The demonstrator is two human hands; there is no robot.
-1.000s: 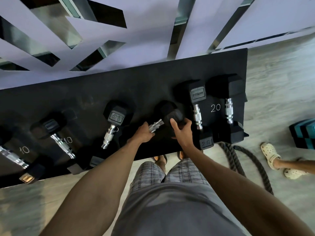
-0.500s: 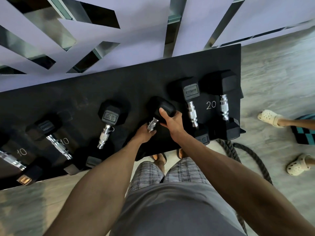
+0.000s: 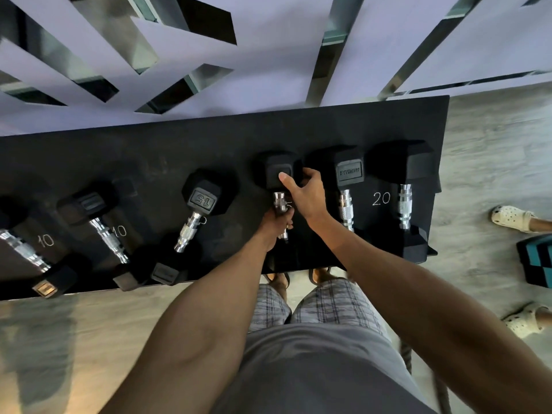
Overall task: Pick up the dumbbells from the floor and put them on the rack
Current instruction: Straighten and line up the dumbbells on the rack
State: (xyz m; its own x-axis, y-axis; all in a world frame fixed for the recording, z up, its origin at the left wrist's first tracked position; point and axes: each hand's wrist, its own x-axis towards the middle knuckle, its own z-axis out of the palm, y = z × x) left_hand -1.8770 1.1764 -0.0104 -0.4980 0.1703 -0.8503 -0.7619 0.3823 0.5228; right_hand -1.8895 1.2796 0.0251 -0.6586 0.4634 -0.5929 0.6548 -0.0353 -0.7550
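Note:
A black hex dumbbell with a chrome handle lies on the black rack, between a dumbbell marked 15 and two larger ones by the chalked 20. My left hand grips its chrome handle from below. My right hand holds the far head, thumb across its end face. The near head is hidden under my left wrist.
Two 20 dumbbells sit at the rack's right end, two 10 dumbbells at the left. Another person's feet in white clogs and a teal-black block stand on the wood floor at right. A thick rope lies behind my right arm.
The dumbbell turned from slanting to straight across the rack and slid further in. My right hand moved up onto its far head; my left hand closed round the handle.

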